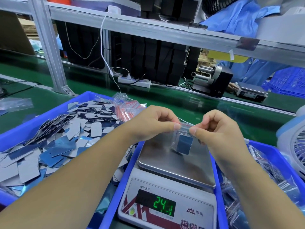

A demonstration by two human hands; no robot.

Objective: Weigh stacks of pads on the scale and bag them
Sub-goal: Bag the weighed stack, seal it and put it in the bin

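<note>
A small clear zip bag [182,138] with a red seal strip hangs over the scale's steel pan [175,164]. Inside it stands a stack of blue pads [184,144], whose lower end seems to touch the pan. My left hand [153,124] pinches the bag's top edge at the left end. My right hand [214,129] pinches the same edge at the right end. The scale [166,202] shows green digits, roughly 24.1. Loose blue and grey pads [54,139] fill the blue tray [79,100] on the left.
Empty zip bags with red strips [127,108] lie at the left tray's far corner. A blue tray [279,156] on the right holds filled bags. A small fan [295,146] stands at the right edge. Across the green belt [181,98], a person in blue works at another scale [251,91].
</note>
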